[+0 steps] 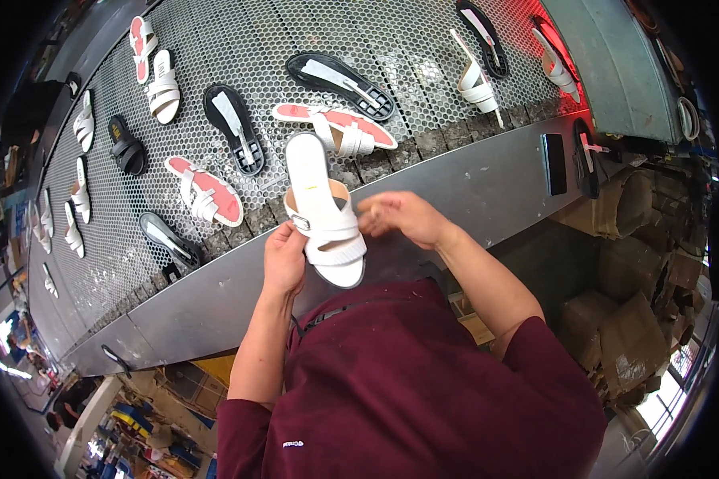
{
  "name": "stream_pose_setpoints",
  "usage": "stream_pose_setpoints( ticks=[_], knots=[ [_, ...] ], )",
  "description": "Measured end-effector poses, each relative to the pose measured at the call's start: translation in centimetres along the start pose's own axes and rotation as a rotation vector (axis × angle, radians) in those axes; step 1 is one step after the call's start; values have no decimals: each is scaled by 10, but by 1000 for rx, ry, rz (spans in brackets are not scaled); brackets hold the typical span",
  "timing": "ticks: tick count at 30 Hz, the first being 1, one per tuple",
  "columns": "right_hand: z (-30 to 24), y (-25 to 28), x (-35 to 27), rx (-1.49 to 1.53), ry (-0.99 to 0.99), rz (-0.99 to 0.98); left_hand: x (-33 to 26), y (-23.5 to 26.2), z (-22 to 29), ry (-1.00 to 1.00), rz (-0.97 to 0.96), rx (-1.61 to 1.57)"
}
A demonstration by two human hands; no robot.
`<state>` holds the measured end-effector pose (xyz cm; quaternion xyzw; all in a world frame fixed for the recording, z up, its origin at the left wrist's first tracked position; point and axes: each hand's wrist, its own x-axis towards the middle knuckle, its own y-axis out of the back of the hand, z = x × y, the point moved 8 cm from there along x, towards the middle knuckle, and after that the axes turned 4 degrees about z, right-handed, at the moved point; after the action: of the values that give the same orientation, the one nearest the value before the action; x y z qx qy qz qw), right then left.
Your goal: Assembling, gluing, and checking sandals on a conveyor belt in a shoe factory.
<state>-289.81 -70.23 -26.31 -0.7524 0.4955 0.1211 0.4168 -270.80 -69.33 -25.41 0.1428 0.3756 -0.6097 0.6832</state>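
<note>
A white strappy sandal [324,214] with a small buckle is held over the metal edge of a perforated conveyor [240,48]. My left hand [284,259] grips its left side near the buckle. My right hand [403,217] is at the sandal's right side, fingers curled and blurred against the strap area. Whether the right hand grips the strap or only touches it is unclear. Just beyond lies a white sandal with a pink insole [339,126].
Several white sandals and black soles [233,128] lie spread over the conveyor. A dark phone-like slab [553,164] rests on the metal ledge [471,180]. Crumpled cardboard boxes [639,271] pile up at the right. A grey panel [615,64] stands at the upper right.
</note>
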Motion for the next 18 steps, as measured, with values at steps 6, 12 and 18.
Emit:
stream_pose_setpoints(
  ticks=[6, 12, 18],
  knots=[
    [22, -34, -21, -37, -86, -11, -1, 0, 8, -72, 73, -145],
    [28, -33, -8, 5, -11, 86, -1, 0, 5, -137, 86, -154],
    [20, -34, -5, -46, 26, 93, -7, -2, 10, -162, 153, -246]
  ],
)
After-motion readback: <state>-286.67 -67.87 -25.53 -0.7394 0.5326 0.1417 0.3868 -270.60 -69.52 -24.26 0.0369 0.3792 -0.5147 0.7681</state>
